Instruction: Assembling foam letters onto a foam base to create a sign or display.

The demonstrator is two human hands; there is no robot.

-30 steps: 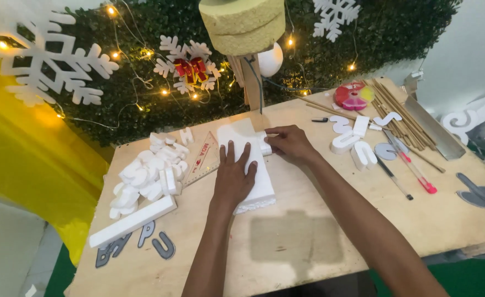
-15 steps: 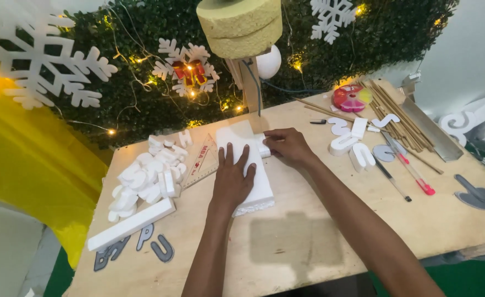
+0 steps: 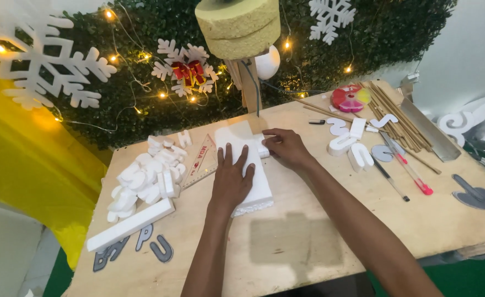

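Head view: a white rectangular foam slab (image 3: 246, 165) lay at the centre of the pale wooden worktable (image 3: 308, 242). The left hand (image 3: 231, 181) pressed flat on it, fingers spread, gripping nothing. The right hand (image 3: 286, 148), at two o'clock from the left, pinched the slab's far right edge. A heap of white foam offcuts (image 3: 143, 179) sat at nine o'clock; a red-tipped pen (image 3: 410, 171) at three o'clock.

At frame centre, the left hand (image 3: 230, 179) lies flat on a white foam slab (image 3: 246, 165) on the wooden table (image 3: 308, 242). The right hand (image 3: 286, 148) pinches the slab's upper right edge.
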